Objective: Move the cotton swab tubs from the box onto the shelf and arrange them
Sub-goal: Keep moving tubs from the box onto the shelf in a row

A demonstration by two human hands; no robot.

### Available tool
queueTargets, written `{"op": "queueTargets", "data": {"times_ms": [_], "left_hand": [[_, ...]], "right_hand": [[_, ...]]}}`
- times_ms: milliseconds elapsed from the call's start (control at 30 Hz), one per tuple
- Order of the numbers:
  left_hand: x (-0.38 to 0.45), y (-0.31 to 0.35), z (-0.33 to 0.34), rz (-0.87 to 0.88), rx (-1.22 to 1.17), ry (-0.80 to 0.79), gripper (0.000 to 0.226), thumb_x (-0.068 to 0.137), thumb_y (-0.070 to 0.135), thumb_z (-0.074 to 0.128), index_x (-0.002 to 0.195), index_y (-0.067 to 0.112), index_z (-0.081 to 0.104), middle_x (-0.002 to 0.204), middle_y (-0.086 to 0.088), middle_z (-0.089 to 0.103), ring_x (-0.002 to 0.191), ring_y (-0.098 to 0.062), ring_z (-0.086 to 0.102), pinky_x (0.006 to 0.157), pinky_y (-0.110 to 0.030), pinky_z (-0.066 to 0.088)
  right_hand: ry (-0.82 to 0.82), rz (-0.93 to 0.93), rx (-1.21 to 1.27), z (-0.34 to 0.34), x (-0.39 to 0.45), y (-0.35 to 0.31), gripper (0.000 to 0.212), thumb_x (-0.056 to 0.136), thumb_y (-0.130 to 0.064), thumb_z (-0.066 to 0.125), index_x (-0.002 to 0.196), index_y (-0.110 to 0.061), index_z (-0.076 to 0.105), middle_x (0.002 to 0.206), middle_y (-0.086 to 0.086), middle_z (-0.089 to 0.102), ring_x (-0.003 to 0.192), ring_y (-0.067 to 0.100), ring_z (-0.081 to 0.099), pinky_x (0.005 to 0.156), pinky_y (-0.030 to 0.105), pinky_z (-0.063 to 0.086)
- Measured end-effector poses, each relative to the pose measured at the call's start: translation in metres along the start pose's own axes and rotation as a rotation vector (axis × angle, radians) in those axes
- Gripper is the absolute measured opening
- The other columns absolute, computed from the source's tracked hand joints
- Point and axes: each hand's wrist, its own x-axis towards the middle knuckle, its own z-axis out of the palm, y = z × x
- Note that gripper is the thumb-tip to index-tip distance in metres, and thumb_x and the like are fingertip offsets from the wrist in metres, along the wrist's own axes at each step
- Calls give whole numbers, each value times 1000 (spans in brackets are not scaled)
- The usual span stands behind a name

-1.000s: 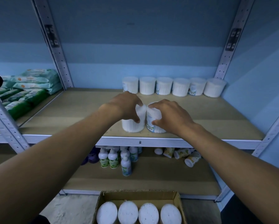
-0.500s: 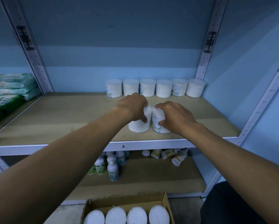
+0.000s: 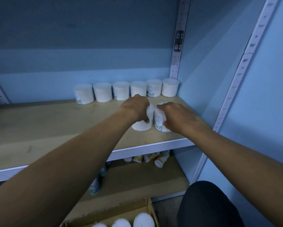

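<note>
Both hands are on the shelf (image 3: 58,128) right now, each with a tub. The left hand (image 3: 135,108) has its grip wrapped over the top of the left tub (image 3: 141,126), and the right hand (image 3: 178,118) is clamped the same way on the right tub (image 3: 158,122), barcode facing out. The two tubs stand upright, just beside each other near the shelf's front edge. Behind them, a row of six tubs (image 3: 126,91) lines the shelf's back wall. The box (image 3: 121,218) sits below the shelf with more white lids showing.
</note>
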Motion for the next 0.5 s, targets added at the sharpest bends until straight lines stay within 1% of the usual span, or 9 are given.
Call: {"op": "queueTargets", "data": {"times_ms": [100,167,233,300,367,500], "left_hand": [[11,3,1,17,31,-31,59,76,29,82,130,17,61,124,-9,63,111,-27,61,85,-35,53],[19,4,2,23,27,-29,59,77,26,82,130,17,61,125,-10,62,113,-28,61,87,-35,53],[27,5,4,18,12,-22,60,76,27,83,131,16,61,127,-10,60,117,-28,59,92,-37,52],[35,6,8,16,1,-8,60,76,28,83,131,17,61,128,-10,60,119,-29,57,94,-39,51],[43,7,13,22,-4,8,59,77,29,82,131,18,61,128,-10,58,119,-29,56,94,-39,51],[57,8,21,51,7,33,55,79,32,80,129,20,61,127,-9,57,117,-30,55,90,-38,50]], "right_hand": [[14,18,-28,1,4,8,38,82,-9,59,118,-22,60,123,5,63,110,34,61,80,34,50],[23,33,-44,2,8,13,42,84,-9,59,124,-21,60,125,7,62,112,34,60,81,36,50],[28,44,-58,3,12,17,45,85,-11,61,127,-23,58,127,7,62,113,34,60,83,38,52],[24,58,-73,4,17,21,43,85,-12,61,127,-23,58,128,6,62,113,34,60,81,37,50],[21,72,-93,5,22,25,42,87,-14,62,127,-23,58,129,6,61,114,33,60,81,37,49],[34,85,-132,8,31,32,41,88,-16,63,128,-22,58,128,8,62,114,33,61,82,36,48]]}}
